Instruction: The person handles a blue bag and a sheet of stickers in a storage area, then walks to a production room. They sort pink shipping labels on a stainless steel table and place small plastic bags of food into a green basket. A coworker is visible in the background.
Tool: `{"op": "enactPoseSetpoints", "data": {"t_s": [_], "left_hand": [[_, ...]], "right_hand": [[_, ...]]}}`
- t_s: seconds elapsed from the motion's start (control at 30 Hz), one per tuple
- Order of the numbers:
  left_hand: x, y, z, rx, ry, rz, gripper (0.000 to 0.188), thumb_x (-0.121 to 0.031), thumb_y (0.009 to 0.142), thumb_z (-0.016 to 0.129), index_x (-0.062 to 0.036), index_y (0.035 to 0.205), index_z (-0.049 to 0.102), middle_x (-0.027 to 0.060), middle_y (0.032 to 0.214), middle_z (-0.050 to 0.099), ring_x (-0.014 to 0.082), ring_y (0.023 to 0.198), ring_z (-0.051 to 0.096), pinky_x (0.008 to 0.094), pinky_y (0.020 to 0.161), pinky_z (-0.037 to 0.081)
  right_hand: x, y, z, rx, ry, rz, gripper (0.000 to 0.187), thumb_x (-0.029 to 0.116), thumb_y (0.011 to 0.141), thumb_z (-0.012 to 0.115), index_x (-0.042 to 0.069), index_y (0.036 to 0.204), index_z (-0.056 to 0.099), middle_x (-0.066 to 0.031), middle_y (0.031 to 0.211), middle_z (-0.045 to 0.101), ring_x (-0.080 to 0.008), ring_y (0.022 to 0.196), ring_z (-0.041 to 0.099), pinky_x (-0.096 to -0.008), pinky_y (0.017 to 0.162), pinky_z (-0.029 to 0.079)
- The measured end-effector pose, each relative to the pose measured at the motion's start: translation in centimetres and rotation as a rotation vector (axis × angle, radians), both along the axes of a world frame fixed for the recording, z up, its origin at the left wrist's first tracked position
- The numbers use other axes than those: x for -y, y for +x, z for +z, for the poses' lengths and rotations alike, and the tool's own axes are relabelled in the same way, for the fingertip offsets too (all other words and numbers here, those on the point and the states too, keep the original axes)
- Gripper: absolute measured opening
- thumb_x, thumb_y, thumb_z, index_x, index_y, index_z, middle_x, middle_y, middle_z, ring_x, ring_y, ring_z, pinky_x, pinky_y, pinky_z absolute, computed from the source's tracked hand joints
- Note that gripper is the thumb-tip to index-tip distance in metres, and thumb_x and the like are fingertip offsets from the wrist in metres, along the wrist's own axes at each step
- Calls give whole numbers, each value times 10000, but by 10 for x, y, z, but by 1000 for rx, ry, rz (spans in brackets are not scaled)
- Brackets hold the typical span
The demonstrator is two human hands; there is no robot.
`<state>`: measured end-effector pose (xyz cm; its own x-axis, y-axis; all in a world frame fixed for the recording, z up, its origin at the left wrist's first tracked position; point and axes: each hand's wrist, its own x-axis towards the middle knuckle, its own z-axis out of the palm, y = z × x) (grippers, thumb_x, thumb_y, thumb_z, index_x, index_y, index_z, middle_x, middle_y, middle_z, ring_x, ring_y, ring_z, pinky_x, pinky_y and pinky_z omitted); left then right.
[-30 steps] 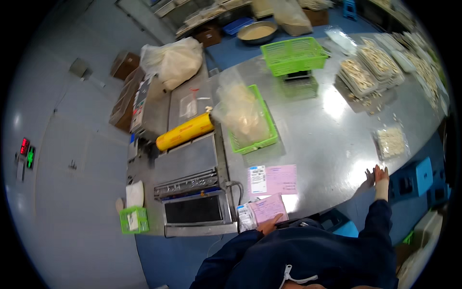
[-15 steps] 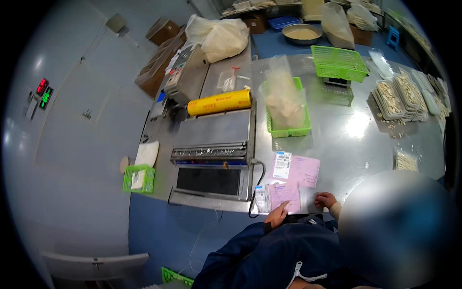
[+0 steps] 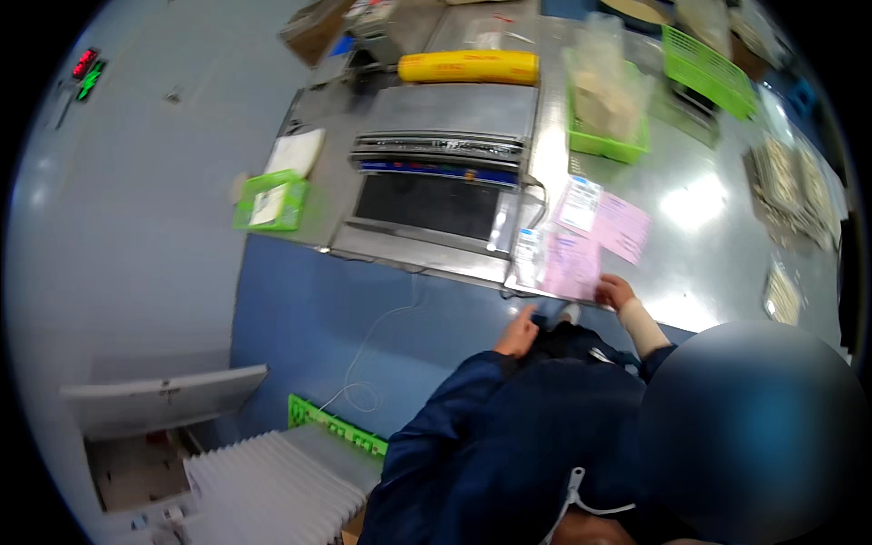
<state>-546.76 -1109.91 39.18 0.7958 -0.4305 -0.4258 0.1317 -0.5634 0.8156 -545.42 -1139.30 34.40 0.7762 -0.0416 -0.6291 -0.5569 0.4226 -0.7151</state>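
My right hand (image 3: 615,291) is at the table's front edge, with bent fingers closed at the right edge of the nearer pink slip (image 3: 571,265). My left hand (image 3: 519,332) hangs just off the table edge above the floor, holding nothing, its index finger stretched out. A second pink slip (image 3: 623,227) lies behind the nearer one. A white printed label sheet (image 3: 579,203) overlaps its left side. Beside the nearer slip is a small clear packet with a white label (image 3: 527,256). Motion blur softens the fingers.
Left of the papers stands a wrapping machine (image 3: 427,207) with a yellow film roll (image 3: 468,66). A green basket (image 3: 610,145) holds a clear bag. Stacked trays of pale pieces (image 3: 788,186) stand at right. A small green basket (image 3: 289,202) sits at the left table edge.
The view has tilted down and toward the left, showing more floor. My left hand has left the nearer pink slip and drawn back off the table. My right hand has moved to that slip's edge.
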Motion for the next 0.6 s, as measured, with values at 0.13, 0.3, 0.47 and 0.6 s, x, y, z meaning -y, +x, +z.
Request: {"op": "enactPoseSetpoints", "data": {"t_s": [0.13, 0.3, 0.47, 0.6], "left_hand": [[-16, -12, -37, -105, -273, 68, 462, -96, 842, 482, -43, 1274, 327, 73, 788, 551, 139, 629, 530, 257, 583, 446], [-15, 0, -19, -450, -435, 283, 444, -81, 857, 466, -39, 1271, 313, 120, 877, 560, 185, 688, 596, 273, 583, 492], [2, 24, -7, -698, -537, 559, 387, -119, 878, 464, -12, 1227, 336, 150, 982, 538, 255, 840, 598, 340, 715, 511], [18, 33, -25, -841, -716, 733, 355, -176, 893, 466, 24, 1166, 361, 190, 1081, 478, 318, 989, 538, 403, 848, 471]], "right_hand": [[7, -5, -23, 10, -80, 13, 396, 51, 739, 552, -8, 1126, 487, -67, 776, 551, -142, 615, 511, -252, 520, 430], [-8, -6, -9, -49, -89, -180, 335, 42, 740, 533, -20, 1070, 517, -57, 767, 556, -125, 577, 496, -235, 506, 427], [-2, 7, -11, -25, -59, 51, 147, 81, 740, 555, 1, 862, 573, -47, 643, 557, -147, 485, 514, -263, 435, 419], [-4, 10, -1, -47, -361, 172, 107, 98, 724, 572, 6, 776, 588, -45, 609, 553, -151, 476, 523, -273, 417, 422]]}}
